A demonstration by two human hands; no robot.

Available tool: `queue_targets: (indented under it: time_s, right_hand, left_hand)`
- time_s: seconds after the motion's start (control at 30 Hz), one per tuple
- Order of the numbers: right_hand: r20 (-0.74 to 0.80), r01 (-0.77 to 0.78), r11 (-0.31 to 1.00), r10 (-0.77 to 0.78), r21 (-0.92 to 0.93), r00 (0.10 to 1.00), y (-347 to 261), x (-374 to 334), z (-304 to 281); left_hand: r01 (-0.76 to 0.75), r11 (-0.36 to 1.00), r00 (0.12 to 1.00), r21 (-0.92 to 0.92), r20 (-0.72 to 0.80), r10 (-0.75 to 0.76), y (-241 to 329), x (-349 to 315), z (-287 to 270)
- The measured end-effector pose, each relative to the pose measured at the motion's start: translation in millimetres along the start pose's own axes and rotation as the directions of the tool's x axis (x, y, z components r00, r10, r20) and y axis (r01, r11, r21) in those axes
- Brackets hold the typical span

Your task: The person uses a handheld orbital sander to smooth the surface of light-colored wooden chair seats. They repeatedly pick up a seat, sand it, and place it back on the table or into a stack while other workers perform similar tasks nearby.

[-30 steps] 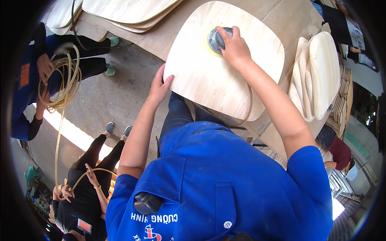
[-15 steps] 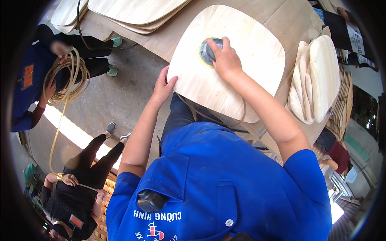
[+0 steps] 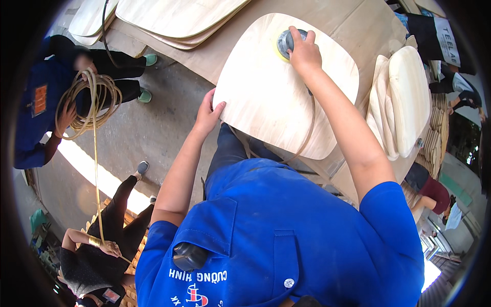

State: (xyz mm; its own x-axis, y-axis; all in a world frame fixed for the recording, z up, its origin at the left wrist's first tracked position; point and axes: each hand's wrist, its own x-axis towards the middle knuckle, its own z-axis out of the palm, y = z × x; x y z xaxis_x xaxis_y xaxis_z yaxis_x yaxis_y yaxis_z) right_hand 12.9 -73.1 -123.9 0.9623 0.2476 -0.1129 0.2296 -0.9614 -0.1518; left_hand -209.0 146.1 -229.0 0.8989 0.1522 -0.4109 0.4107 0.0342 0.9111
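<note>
A pale wooden panel (image 3: 266,97) with rounded corners lies on the worktable, its near edge jutting toward my body. My right hand (image 3: 306,55) is closed over a round sander (image 3: 284,43), grey with a yellowish rim, which rests on the upper middle of the panel. From the sander a brownish hose (image 3: 312,120) trails down over the panel's near edge. At the panel's left edge, my left hand (image 3: 208,113) grips the rim, thumb on top; its other fingers are partly hidden along the side.
More wooden panels (image 3: 176,18) are stacked at the far left of the table (image 3: 192,60). Others lean in a bunch (image 3: 406,100) at right. A person at left holds a coiled hose (image 3: 84,105); another person (image 3: 94,266) below holds its hanging end. More people work at far right.
My right hand has slid the sander up and to the right across the panel. My left hand keeps its hold. The person at lower left has shifted with the hose.
</note>
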Motion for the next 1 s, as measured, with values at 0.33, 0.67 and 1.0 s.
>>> queue_targets:
  time_s: [0.33,0.67,1.0]
  right_hand:
    - [0.300,0.255,0.962,-0.274,0.100,0.914,-17.8,-111.7,0.8]
    - [0.036,0.027,0.999,-0.026,-0.025,0.999,18.7,0.4,-5.3]
    - [0.113,0.191,0.974,-0.205,0.120,0.972,-34.7,-65.7,10.5]
  left_hand:
    - [-0.005,1.000,1.000,-0.004,-0.001,0.005,-2.9,0.5,-0.4]
    - [0.056,0.998,0.998,-0.040,0.025,-0.055,2.2,-0.8,-1.0]
    - [0.072,0.997,0.997,-0.036,0.033,-0.071,2.9,0.2,-2.5]
